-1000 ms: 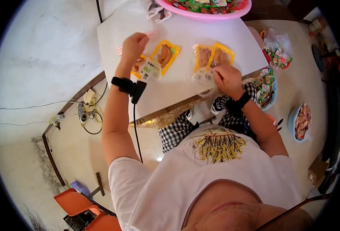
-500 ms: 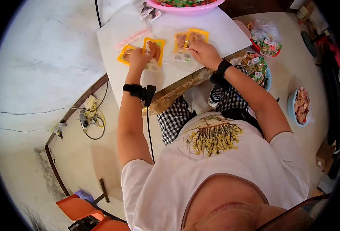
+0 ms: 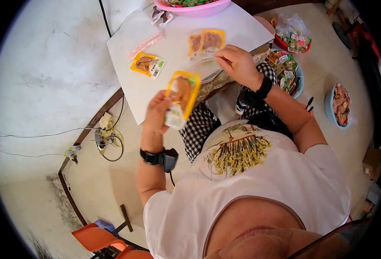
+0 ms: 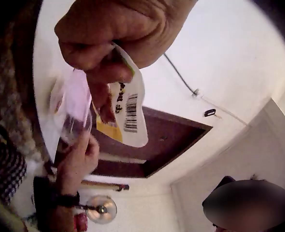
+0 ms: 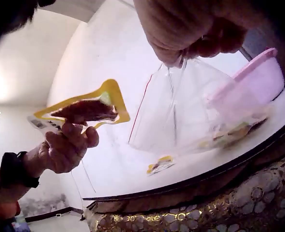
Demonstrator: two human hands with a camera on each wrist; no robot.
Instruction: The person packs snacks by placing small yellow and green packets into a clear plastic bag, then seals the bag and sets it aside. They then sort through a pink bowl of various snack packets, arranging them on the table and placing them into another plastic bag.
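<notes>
My left hand (image 3: 156, 111) grips a yellow-bordered food packet (image 3: 182, 96), with brown pieces behind its clear window, in front of the table edge. Its white end with a barcode shows in the left wrist view. My right hand (image 3: 238, 64) pinches the mouth of a clear zip bag (image 5: 171, 111) and holds that side up. Two similar packets (image 3: 212, 39) lie inside the bag on the white table (image 3: 169, 52). Another yellow-bordered packet (image 3: 144, 63) lies flat to the left, beside clear bags with pink-red zip strips (image 3: 145, 44).
A pink basin (image 3: 195, 8) full of packets stands at the table's far side, with small dark packets (image 3: 161, 16) beside it. On the floor at right are a red basin (image 3: 300, 46) and blue basins (image 3: 332, 103) holding packaged food. Orange chairs (image 3: 93, 235) stand lower left.
My left hand first reached over the zip strips, then took one of the two left packets and drew it toward my body. My right hand has stayed at the clear bag.
</notes>
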